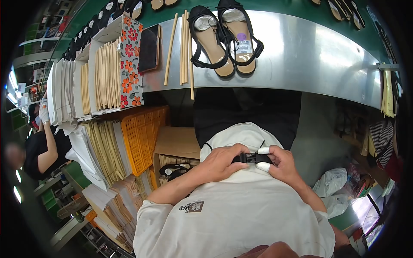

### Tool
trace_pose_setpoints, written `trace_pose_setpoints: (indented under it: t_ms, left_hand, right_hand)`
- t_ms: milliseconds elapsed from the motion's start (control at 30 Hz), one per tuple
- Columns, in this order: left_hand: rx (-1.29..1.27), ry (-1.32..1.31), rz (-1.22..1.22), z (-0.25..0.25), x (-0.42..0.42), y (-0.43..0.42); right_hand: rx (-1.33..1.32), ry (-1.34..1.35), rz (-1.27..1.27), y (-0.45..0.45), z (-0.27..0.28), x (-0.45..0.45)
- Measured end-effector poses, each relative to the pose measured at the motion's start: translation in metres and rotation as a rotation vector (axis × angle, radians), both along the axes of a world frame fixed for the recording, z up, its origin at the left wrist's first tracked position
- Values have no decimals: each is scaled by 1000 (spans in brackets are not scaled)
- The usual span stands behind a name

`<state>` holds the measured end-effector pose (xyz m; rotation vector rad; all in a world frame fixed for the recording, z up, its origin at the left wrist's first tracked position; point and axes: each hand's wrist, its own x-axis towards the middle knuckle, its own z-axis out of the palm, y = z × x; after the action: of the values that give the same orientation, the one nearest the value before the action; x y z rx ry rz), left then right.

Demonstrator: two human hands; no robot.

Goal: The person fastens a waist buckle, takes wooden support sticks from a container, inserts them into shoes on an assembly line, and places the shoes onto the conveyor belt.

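Note:
At the waist, over the white shirt, my left hand [224,163] grips one side of a black buckle [250,158] between thumb and fingers. My right hand [278,162], with white tape on its thumb and a fingertip, holds the buckle's other side. The two halves meet or nearly meet; whether they are latched I cannot tell. A pair of black sandals [245,47] with tan insoles lies on the metal table [318,56] ahead, away from both hands. Thin wooden sticks [184,51] lie left of the sandals.
A dark phone [149,48] lies beside a flowered box [131,64] of sticks at the left. Below are an orange crate [144,137] and a cardboard box [178,142]. Another person's arm [48,146] shows at far left. Plastic bags [333,182] lie low on the right.

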<state>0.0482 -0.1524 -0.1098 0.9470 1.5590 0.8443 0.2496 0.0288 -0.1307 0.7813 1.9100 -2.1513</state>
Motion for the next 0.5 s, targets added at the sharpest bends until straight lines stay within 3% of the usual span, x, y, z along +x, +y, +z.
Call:
trace_pose_setpoints:
  t_ms: [500]
  left_hand:
    - [46, 133, -155, -2, -3, 6]
  right_hand:
    - [253, 16, 203, 3, 20, -22]
